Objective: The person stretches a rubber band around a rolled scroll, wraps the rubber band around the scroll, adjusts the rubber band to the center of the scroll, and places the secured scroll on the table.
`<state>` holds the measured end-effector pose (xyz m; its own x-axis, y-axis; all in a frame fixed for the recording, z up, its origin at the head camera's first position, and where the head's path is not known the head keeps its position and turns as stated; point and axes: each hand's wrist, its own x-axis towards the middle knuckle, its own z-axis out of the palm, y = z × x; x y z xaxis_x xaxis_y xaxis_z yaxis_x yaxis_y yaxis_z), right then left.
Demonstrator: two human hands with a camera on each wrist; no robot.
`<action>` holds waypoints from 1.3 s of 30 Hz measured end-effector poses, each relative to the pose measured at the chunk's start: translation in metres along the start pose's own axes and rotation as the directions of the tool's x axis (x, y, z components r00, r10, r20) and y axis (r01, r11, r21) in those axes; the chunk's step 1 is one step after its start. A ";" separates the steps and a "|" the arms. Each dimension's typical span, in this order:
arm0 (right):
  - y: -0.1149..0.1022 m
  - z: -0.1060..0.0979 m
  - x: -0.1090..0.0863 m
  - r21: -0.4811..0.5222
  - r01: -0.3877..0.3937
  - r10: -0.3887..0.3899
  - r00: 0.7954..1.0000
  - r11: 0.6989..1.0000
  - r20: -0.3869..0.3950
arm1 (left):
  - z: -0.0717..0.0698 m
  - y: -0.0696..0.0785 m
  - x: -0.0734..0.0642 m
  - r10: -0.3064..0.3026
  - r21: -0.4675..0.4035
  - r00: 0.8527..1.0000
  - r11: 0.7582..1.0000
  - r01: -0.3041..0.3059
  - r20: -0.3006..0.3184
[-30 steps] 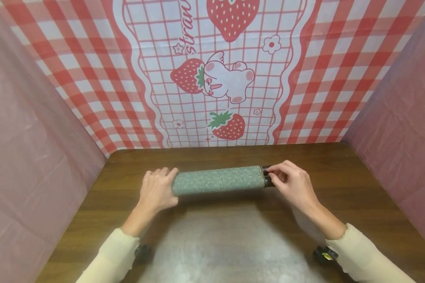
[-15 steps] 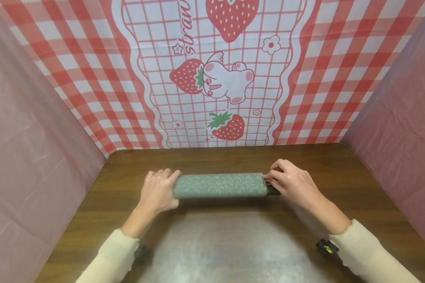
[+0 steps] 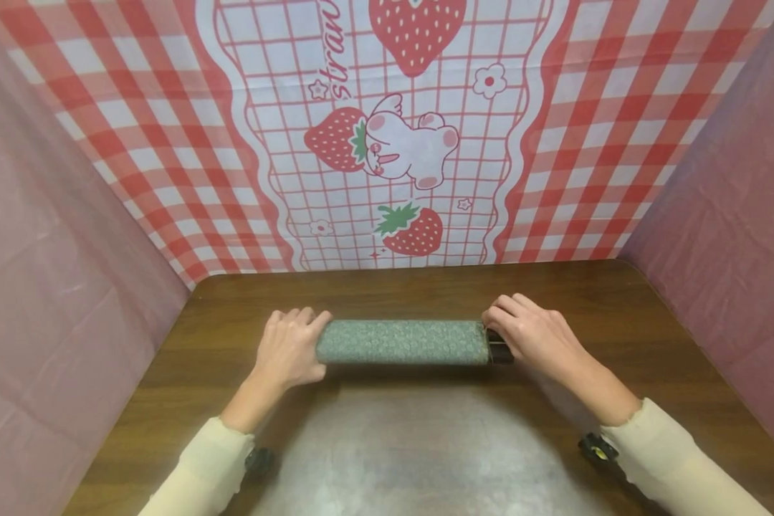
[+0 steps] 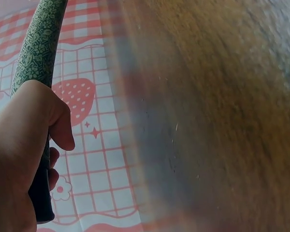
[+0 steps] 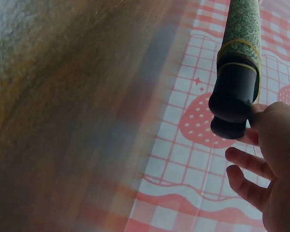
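Observation:
A rolled scroll (image 3: 403, 342) with a green floral cover is held crosswise, roughly level, over the wooden table. My left hand (image 3: 290, 347) grips its left end, thumb on the near side. In the left wrist view a dark rod end (image 4: 41, 198) sticks out beyond that palm. At the other end, my right hand (image 3: 535, 333) pinches the scroll near its far edge; the exact contact is partly hidden by the fingers. Two dark roller knobs (image 5: 230, 92) protrude there in the right wrist view, with a thin yellowish cord (image 5: 239, 43) looped round the green cover.
The brown table (image 3: 393, 444) has a glossy reflection in front. Behind it stands a red-and-white checked strawberry-print cloth (image 3: 419, 143). Pink curtains hang at the left (image 3: 58, 287) and right (image 3: 716, 236) sides.
The scroll has come slightly toward me, its right end more than its left, so it now lies level. My right fingers have shifted from the knobs to the scroll's far right corner.

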<state>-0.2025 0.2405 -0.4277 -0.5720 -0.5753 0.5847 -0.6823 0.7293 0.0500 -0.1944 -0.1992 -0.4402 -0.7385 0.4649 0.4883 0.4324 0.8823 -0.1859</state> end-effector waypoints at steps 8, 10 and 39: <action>0.004 0.000 0.000 0.004 -0.086 0.087 0.996 0.996 -0.033 | -0.001 -0.004 -0.003 0.036 -0.025 0.999 0.999 -0.036 -0.015; 0.004 0.001 0.000 0.009 -0.088 0.088 0.996 0.996 -0.031 | -0.001 -0.005 -0.003 0.042 -0.029 0.999 0.999 -0.043 -0.012; -0.011 0.014 0.019 0.035 0.034 -0.035 0.998 0.999 0.047 | 0.001 0.002 0.001 0.132 -0.030 0.989 0.991 -0.134 -0.060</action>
<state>-0.2119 0.2166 -0.4283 -0.5684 -0.6175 0.5438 -0.7165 0.6963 0.0417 -0.1948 -0.1964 -0.4410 -0.6429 0.5718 0.5097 0.5426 0.8096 -0.2238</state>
